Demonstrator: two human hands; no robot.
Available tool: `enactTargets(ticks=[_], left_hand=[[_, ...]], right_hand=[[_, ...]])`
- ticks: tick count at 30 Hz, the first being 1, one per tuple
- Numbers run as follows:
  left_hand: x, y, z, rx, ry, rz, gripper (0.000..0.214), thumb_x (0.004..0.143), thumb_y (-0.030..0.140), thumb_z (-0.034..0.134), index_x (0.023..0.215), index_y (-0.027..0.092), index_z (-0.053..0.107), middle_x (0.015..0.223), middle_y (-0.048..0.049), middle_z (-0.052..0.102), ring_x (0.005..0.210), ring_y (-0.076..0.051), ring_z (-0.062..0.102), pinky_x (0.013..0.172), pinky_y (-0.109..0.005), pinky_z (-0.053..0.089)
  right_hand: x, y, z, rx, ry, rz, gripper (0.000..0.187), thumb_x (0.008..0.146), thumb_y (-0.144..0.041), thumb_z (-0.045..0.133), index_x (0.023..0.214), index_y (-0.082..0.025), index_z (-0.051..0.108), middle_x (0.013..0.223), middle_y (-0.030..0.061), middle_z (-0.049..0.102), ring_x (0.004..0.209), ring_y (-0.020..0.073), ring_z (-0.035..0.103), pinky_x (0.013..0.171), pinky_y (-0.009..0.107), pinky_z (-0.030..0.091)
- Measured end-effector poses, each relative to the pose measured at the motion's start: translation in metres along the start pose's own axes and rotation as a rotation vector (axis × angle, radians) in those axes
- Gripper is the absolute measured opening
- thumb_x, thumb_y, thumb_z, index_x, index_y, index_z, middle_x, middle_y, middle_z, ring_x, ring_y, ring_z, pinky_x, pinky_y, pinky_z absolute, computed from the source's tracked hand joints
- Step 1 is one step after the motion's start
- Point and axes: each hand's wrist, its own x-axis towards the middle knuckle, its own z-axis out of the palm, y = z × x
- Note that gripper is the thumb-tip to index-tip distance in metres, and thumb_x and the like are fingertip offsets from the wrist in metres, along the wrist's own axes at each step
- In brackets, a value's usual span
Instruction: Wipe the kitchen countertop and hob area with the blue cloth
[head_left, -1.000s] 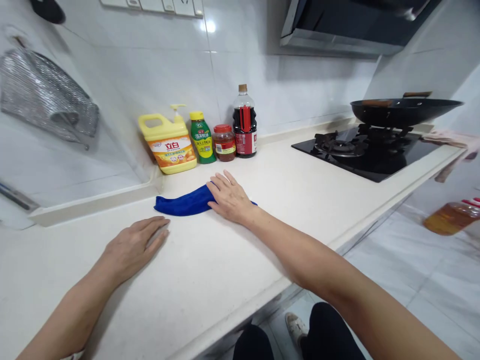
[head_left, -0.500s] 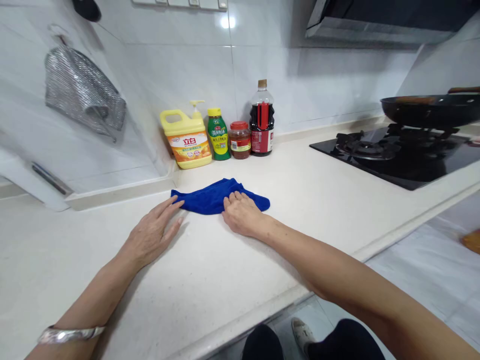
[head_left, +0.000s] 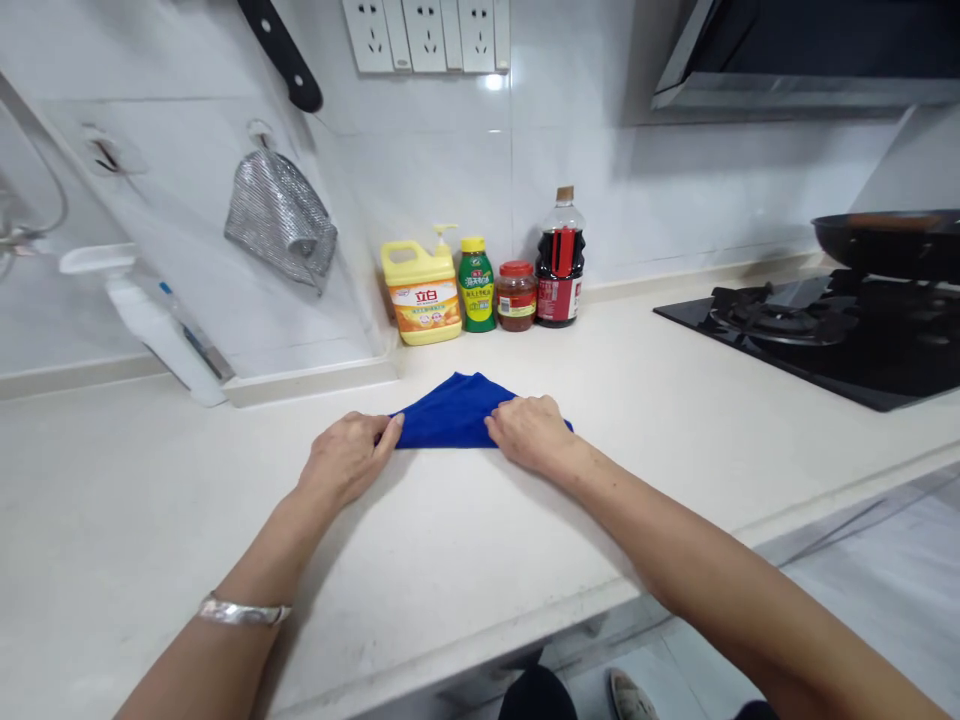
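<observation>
A blue cloth (head_left: 451, 415) lies on the white countertop (head_left: 450, 540), its near edge pulled straight and its far side rising to a blunt peak. My left hand (head_left: 349, 450) is closed on the cloth's left end, thumb on top. Toward the other end, my right hand (head_left: 531, 430) grips the cloth with bent fingers, and a small blue corner pokes out past it on the right. Parts of the cloth under both hands are hidden.
Against the back wall stand a yellow detergent jug (head_left: 426, 300), a green bottle (head_left: 477, 290), a red-lidded jar (head_left: 517, 300) and a dark sauce bottle (head_left: 560, 270). A gas stove (head_left: 795, 330) with a wok (head_left: 885, 245) is at right. A silvery mesh cloth (head_left: 277, 215) hangs at left.
My left hand has gone from resting with spread fingers at the cloth's left tip to gripping it. The cloth's near edge is now straight. The view has shifted left and up.
</observation>
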Motion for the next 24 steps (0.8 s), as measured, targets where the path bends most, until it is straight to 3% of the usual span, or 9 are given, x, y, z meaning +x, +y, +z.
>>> enactTargets(ticks=[3,6,8,10,12,15,19,21,24], left_hand=[[-0.008,0.013,-0.007,-0.01,0.04,-0.076,0.061,0.097,0.056,0.024,0.088,0.026,0.076,0.088,-0.008,0.074,0.091,-0.029,0.068,0.089,-0.046,0.051],[-0.01,0.012,0.004,-0.079,0.17,0.048,0.049,0.095,0.054,0.034,0.112,0.026,0.071,0.108,-0.0078,0.072,0.109,-0.028,0.062,0.098,-0.044,0.048],[-0.009,0.007,0.015,-0.145,0.156,0.156,0.052,0.095,0.055,0.038,0.127,0.023,0.063,0.125,-0.0082,0.067,0.121,-0.027,0.056,0.107,-0.044,0.043],[-0.007,0.004,0.022,-0.162,0.092,0.198,0.053,0.094,0.056,0.039,0.128,0.023,0.062,0.127,-0.0087,0.064,0.123,-0.028,0.054,0.108,-0.046,0.043],[-0.005,0.005,0.025,-0.148,0.054,0.192,0.05,0.093,0.055,0.04,0.126,0.024,0.063,0.12,-0.0089,0.064,0.116,-0.028,0.057,0.104,-0.048,0.046],[-0.007,0.012,0.021,-0.204,0.05,0.199,0.048,0.092,0.051,0.043,0.13,0.025,0.059,0.116,-0.0088,0.062,0.103,-0.026,0.062,0.097,-0.046,0.049],[-0.014,0.026,0.012,-0.393,-0.033,0.296,0.044,0.089,0.044,0.051,0.128,0.026,0.062,0.11,-0.0056,0.065,0.094,-0.021,0.063,0.09,-0.037,0.051],[-0.016,0.032,0.007,-0.51,-0.127,0.309,0.039,0.089,0.044,0.053,0.121,0.027,0.067,0.107,-0.0029,0.069,0.089,-0.018,0.064,0.084,-0.032,0.051],[-0.014,0.032,0.003,-0.616,-0.164,0.215,0.038,0.09,0.049,0.049,0.106,0.025,0.074,0.095,-0.0013,0.074,0.083,-0.018,0.067,0.079,-0.029,0.052]], right_hand=[[0.007,0.014,0.005,-0.001,0.076,0.159,0.042,0.101,-0.028,0.033,0.098,-0.011,0.071,0.104,0.0201,0.072,0.097,0.029,0.069,0.083,0.04,0.05],[0.013,0.025,0.02,0.067,0.187,0.135,0.046,0.101,-0.037,0.034,0.128,-0.009,0.06,0.131,0.0199,0.063,0.124,0.0301,0.056,0.103,0.045,0.041],[0.017,0.03,0.031,0.168,0.135,0.074,0.054,0.103,-0.044,0.031,0.146,-0.014,0.044,0.149,0.015,0.05,0.139,0.0293,0.041,0.114,0.05,0.03],[0.02,0.033,0.039,0.259,0.052,0.052,0.058,0.104,-0.047,0.025,0.153,-0.019,0.033,0.157,0.0106,0.04,0.146,0.0289,0.032,0.118,0.054,0.022],[0.022,0.034,0.042,0.291,0.025,0.048,0.057,0.104,-0.047,0.024,0.153,-0.019,0.034,0.158,0.0105,0.039,0.147,0.0293,0.031,0.119,0.056,0.02],[0.023,0.034,0.038,0.291,0.062,0.016,0.052,0.103,-0.042,0.031,0.146,-0.017,0.044,0.149,0.0137,0.049,0.14,0.0283,0.042,0.116,0.053,0.027],[0.015,0.019,0.029,0.373,0.225,0.006,0.052,0.102,-0.04,0.032,0.144,-0.013,0.045,0.146,0.0151,0.052,0.134,0.0249,0.048,0.112,0.043,0.036],[0.009,0.004,0.027,0.415,0.258,-0.069,0.053,0.103,-0.04,0.028,0.147,-0.013,0.042,0.149,0.0137,0.05,0.137,0.0224,0.045,0.115,0.041,0.033],[0.0,-0.016,0.03,0.379,0.121,-0.157,0.057,0.102,-0.043,0.029,0.148,-0.011,0.042,0.154,0.0156,0.043,0.146,0.0266,0.034,0.122,0.048,0.02]])
